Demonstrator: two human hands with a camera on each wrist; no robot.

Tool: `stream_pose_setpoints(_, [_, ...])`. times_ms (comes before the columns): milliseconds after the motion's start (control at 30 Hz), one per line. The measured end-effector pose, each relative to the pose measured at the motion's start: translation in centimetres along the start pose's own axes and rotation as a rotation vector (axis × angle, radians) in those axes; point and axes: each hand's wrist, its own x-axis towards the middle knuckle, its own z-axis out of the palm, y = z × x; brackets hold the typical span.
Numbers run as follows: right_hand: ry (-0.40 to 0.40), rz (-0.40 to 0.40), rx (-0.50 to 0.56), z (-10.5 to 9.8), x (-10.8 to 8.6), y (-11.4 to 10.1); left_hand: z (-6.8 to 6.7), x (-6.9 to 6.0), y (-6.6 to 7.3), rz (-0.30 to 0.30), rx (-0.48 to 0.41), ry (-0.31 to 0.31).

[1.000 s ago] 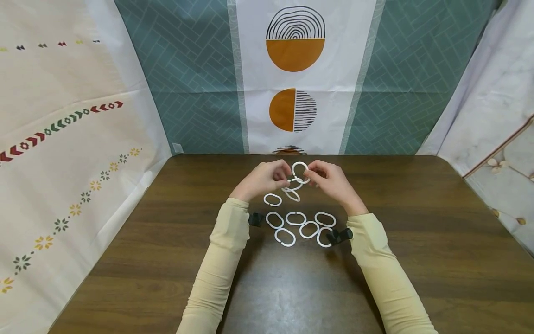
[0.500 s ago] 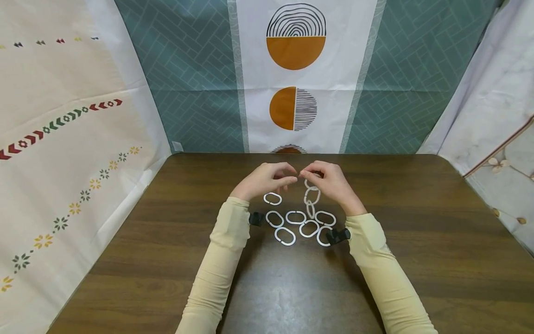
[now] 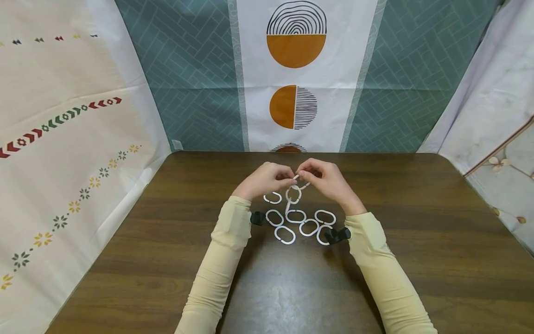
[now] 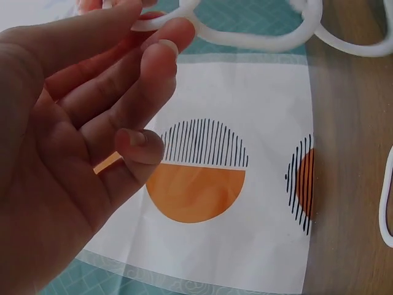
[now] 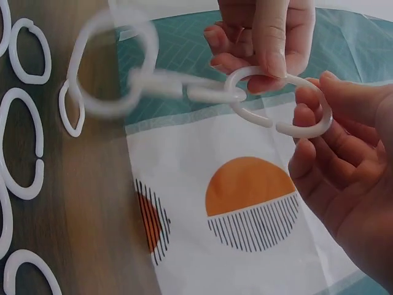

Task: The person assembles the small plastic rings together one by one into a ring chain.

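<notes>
Both hands pinch the top link [image 5: 304,132] of a short chain of white oval links. In the right wrist view, a small gap shows in this link's lower side. My left hand [image 3: 267,178] grips it between thumb and fingers; in the left wrist view that hand [image 4: 92,123] has its other fingers loosely bent. My right hand [image 3: 325,181] holds the link's other side, with fingertips near the left ones. From it hang a second link [image 5: 212,94] and a blurred third one, over the table.
Several loose white links [image 3: 288,243] lie flat on the brown wooden table [image 3: 125,232], below the hands and between the forearms. Another loose link [image 3: 273,203] lies close under my left hand. A patterned cloth [image 3: 200,93] hangs behind the table.
The chain hung from my right hand alone half a second ago, with my left hand beside it. It has since moved left, and my left hand now pinches the top link too.
</notes>
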Motion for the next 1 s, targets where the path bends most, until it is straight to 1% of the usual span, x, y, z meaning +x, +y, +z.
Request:
stream_pose_setpoints(100, [-0.002,0.034,0.028,-0.1,0.0,-0.1,-0.1,0.0,0.0,-0.006,0.003,0.035])
stream_pose_setpoints(200, [0.012,0.077,0.032,-0.3,0.1,0.1,-0.1,-0.1,-0.2,-0.032,-0.029,0.092])
stream_pose_setpoints(267, [0.020,0.100,0.030,-0.4,0.1,0.3,-0.2,-0.1,-0.4,-0.048,-0.063,0.142])
stream_pose_setpoints(400, [0.013,0.134,0.016,-0.4,0.3,0.9,-0.3,-0.1,-0.5,-0.054,-0.138,0.246])
stream_pose_setpoints(467, [-0.013,0.142,-0.035,-0.2,0.3,1.2,-0.4,-0.2,-0.4,-0.053,-0.167,0.292])
stream_pose_setpoints(533, [-0.073,0.138,-0.106,0.0,0.2,1.5,-0.5,-0.2,-0.3,-0.059,-0.187,0.329])
stream_pose_setpoints(567, [-0.118,0.133,-0.141,0.1,0.2,1.8,-0.6,-0.3,-0.3,-0.065,-0.192,0.347])
stream_pose_setpoints(667, [-0.299,0.104,-0.224,0.7,-0.1,2.6,-0.6,-0.3,-0.4,-0.083,-0.205,0.389])
stream_pose_setpoints(733, [-0.429,0.089,-0.249,1.0,-0.3,2.9,-0.7,-0.4,-0.4,-0.106,-0.211,0.414])
stream_pose_setpoints(800, [-0.537,0.076,-0.273,1.2,-0.4,3.2,-0.8,-0.4,-0.5,-0.136,-0.212,0.432])
stream_pose_setpoints(900, [-0.640,0.088,-0.302,1.6,-0.6,3.4,-1.0,-0.6,-0.6,-0.191,-0.212,0.443])
stream_pose_setpoints(1000, [-0.688,0.106,-0.333,2.2,-0.7,3.6,-1.3,-0.7,-0.6,-0.227,-0.212,0.444])
